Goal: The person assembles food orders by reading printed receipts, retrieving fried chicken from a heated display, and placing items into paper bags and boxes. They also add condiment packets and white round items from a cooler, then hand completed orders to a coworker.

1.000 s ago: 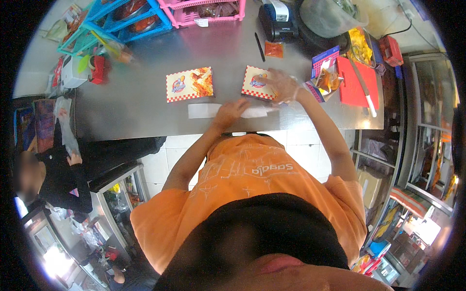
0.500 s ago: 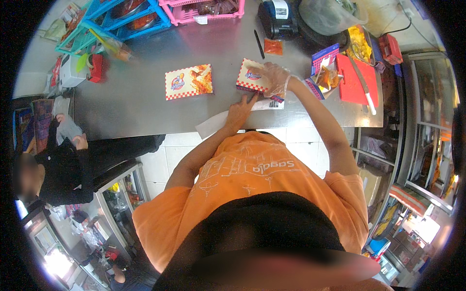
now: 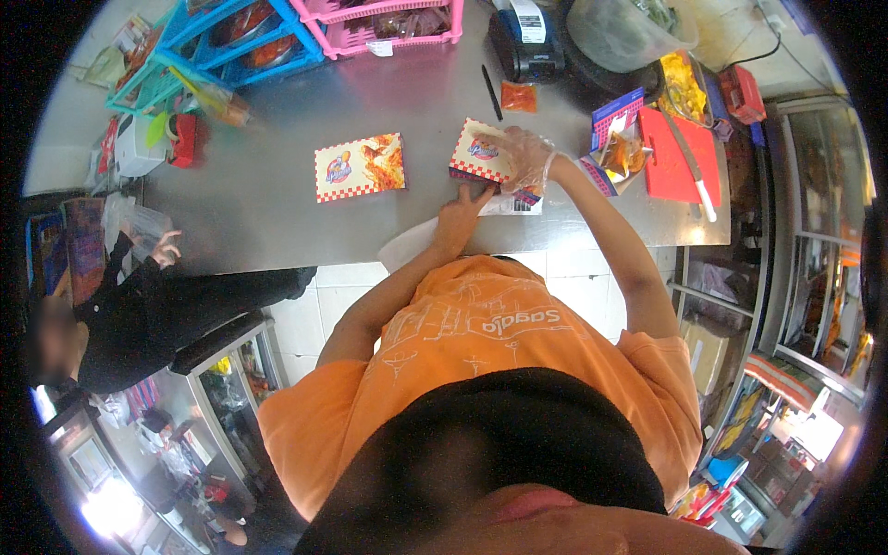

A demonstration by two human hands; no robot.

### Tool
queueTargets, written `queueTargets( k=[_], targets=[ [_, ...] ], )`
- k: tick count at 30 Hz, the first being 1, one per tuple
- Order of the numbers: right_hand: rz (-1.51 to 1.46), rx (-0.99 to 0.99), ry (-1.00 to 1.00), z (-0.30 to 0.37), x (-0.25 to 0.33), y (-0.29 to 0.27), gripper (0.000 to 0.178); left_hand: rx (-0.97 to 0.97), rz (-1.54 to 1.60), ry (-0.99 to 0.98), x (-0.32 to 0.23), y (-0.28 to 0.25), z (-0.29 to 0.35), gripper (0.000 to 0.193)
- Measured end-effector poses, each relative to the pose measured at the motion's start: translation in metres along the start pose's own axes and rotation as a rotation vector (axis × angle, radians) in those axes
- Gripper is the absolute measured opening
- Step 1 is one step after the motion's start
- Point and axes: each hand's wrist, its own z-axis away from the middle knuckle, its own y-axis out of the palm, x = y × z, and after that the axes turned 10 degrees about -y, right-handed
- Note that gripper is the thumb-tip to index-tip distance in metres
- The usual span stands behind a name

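A cream cardboard food box [image 3: 478, 148] with a red checkered edge lies on the steel table in front of me. My right hand [image 3: 529, 159], in a clear plastic glove, grips its right end. Bare, my left hand [image 3: 459, 220] holds the near side with its fingertips, just below the lid edge. A long white paper slip [image 3: 507, 204] runs under my left hand and along the table's near edge. To the left lies a second, closed food box [image 3: 361, 167] with a food picture on its lid. An open food box [image 3: 618, 148] with food inside stands right of my gloved hand.
A knife [image 3: 689, 157] lies on a red cutting board [image 3: 680, 153] at the right. Beyond my hands are a red sauce packet [image 3: 519, 96], a black pen [image 3: 491, 92] and a black printer [image 3: 525, 51]. Plastic racks [image 3: 245, 46] stand far left. Another person [image 3: 129, 310] is at the left.
My hands stay at the food box, with my right hand shifted slightly toward its right end and more of the lid showing. The other person's hand at the left has opened and lifted.
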Motion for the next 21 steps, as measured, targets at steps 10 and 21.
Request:
queueTargets(
  k=[10, 21],
  targets=[
    [0.047, -0.015, -0.033, -0.001, 0.0, 0.0, 0.11, 0.067, 0.193, 0.044, 0.003, 0.002, -0.008, 0.056],
    [0.528, -0.221, 0.105, 0.007, 0.027, 0.04, 0.089, 0.16, 0.795, -0.2, 0.086, -0.055, 0.056, 0.047]
  ],
)
